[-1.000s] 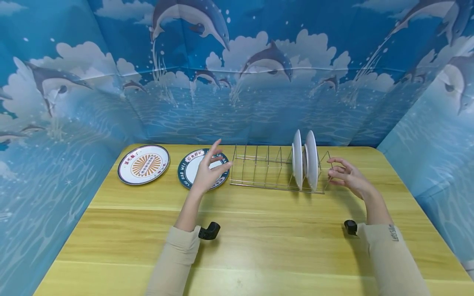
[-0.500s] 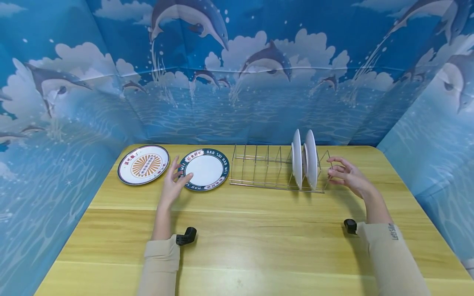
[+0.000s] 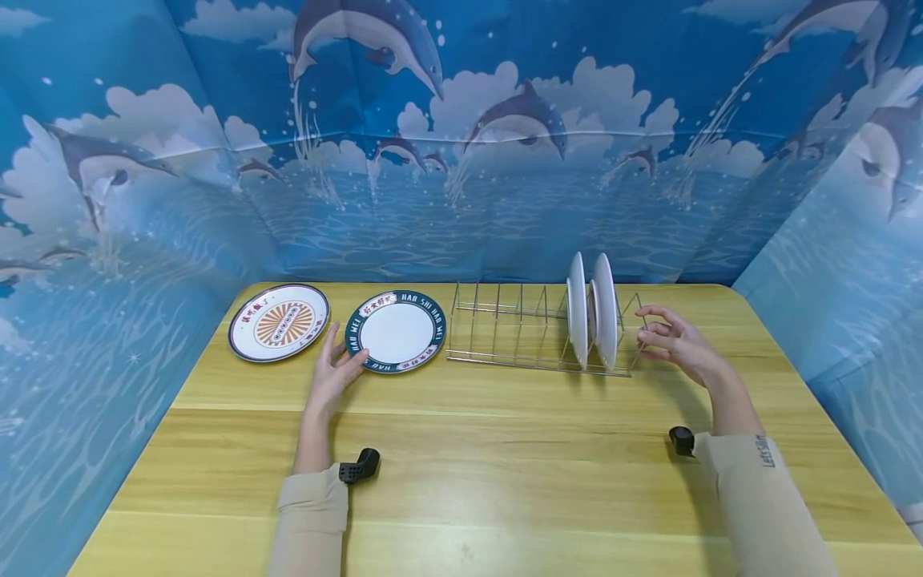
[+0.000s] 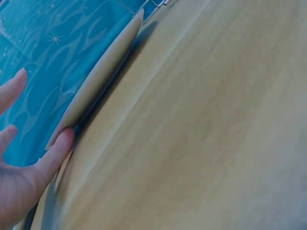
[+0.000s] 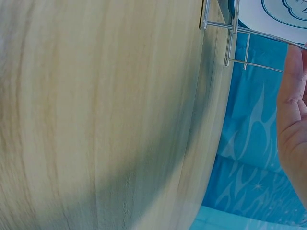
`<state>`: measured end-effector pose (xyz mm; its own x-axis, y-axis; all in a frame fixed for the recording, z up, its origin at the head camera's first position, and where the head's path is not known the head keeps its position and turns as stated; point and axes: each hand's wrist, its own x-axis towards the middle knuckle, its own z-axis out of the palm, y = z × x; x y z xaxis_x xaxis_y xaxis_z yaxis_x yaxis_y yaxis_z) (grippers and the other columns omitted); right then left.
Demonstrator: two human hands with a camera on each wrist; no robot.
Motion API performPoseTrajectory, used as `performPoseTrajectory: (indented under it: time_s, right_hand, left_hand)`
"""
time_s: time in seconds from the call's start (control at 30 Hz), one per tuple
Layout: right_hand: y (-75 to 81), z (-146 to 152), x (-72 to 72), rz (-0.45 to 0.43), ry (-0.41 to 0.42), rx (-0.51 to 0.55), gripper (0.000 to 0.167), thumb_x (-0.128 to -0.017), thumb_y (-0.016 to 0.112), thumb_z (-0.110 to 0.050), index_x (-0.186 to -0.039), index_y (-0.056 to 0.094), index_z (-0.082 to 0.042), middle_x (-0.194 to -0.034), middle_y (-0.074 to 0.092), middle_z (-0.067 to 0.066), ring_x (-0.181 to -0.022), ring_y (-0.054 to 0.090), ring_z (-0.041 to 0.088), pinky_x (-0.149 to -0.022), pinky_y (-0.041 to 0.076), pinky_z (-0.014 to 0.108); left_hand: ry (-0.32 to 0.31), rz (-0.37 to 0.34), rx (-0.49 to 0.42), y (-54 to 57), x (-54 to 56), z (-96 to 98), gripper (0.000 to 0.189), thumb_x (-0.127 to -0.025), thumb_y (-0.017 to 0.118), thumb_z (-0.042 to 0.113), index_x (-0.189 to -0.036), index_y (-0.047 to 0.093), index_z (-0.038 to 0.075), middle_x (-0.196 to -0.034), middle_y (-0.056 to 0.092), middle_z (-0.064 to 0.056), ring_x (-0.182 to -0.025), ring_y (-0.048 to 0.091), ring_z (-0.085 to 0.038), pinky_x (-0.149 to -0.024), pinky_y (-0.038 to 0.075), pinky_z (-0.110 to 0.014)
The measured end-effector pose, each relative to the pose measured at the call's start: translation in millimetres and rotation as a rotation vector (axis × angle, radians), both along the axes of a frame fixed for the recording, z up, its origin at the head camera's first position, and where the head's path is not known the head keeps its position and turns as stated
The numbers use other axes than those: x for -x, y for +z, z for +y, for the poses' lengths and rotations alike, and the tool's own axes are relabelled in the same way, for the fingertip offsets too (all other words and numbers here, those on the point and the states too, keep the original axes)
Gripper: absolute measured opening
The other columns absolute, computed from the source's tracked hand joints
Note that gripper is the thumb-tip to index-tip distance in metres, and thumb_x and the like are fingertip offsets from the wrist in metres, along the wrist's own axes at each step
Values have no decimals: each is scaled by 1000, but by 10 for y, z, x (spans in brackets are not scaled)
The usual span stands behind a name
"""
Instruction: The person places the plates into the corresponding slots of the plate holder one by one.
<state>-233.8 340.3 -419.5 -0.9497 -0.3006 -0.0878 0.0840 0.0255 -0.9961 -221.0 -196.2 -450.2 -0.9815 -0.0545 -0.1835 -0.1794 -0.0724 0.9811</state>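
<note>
A white plate with a dark green lettered rim (image 3: 397,332) lies on the table, left of a wire dish rack (image 3: 505,358). My left hand (image 3: 333,377) is at its near left edge. The thumb touches the rim, while the other fingers extend beside it, apart from the plate in the left wrist view. My right hand (image 3: 678,346) holds the end wire of the rack between thumb and fingers. Two white plates stand upright in the rack's right slots, a left one (image 3: 578,312) and a right one (image 3: 606,312).
Further left lies a white plate with an orange sunburst (image 3: 280,322). All of this stands along the back of a wooden table (image 3: 505,481). A blue dolphin-print cloth (image 3: 461,200) hangs behind and at both sides.
My left hand has moved left from above the green-rimmed plate and down to its left edge, where the thumb now touches. The right hand stays on the rack.
</note>
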Motion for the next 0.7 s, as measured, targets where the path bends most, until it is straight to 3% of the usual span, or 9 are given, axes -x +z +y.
performPoseTrajectory:
  time_s: [0.1,0.27,0.5,0.7]
  right_hand:
    - [4,-4,0,-4,-5,-10,31,-93,53,-9,-121,42,-15,-85,58,-3,-80,58,10,-75,54,28]
    - [0,-3,6,-11,-6,-22,29,-93,53,-10,-117,44,-20,-86,58,-3,-80,59,10,-75,54,28]
    - [3,-1,1,-4,-4,-10,31,-93,53,-9,-120,42,-16,-85,58,-3,-80,59,10,-75,54,27]
    - [8,-5,2,-6,-6,-27,30,-93,52,-9,-120,42,-17,-86,58,-3,-80,59,10,-75,54,27]
  left_hand:
    - [38,-18,-23,-110,56,-19,87,-84,65,8,-148,9,26,-149,12,-20,-133,25,-33,-100,41,-33]
    - [101,-23,68,-226,118,-13,82,-82,68,9,-147,20,20,-142,30,-19,-126,38,-27,-96,44,-25]
    - [39,-24,268,-251,150,2,72,-83,67,15,-143,28,5,-143,29,-19,-125,34,-29,-104,33,-37]
    - [33,-15,316,-267,169,19,74,-84,67,15,-144,25,4,-142,26,-19,-124,33,-29,-103,33,-37]
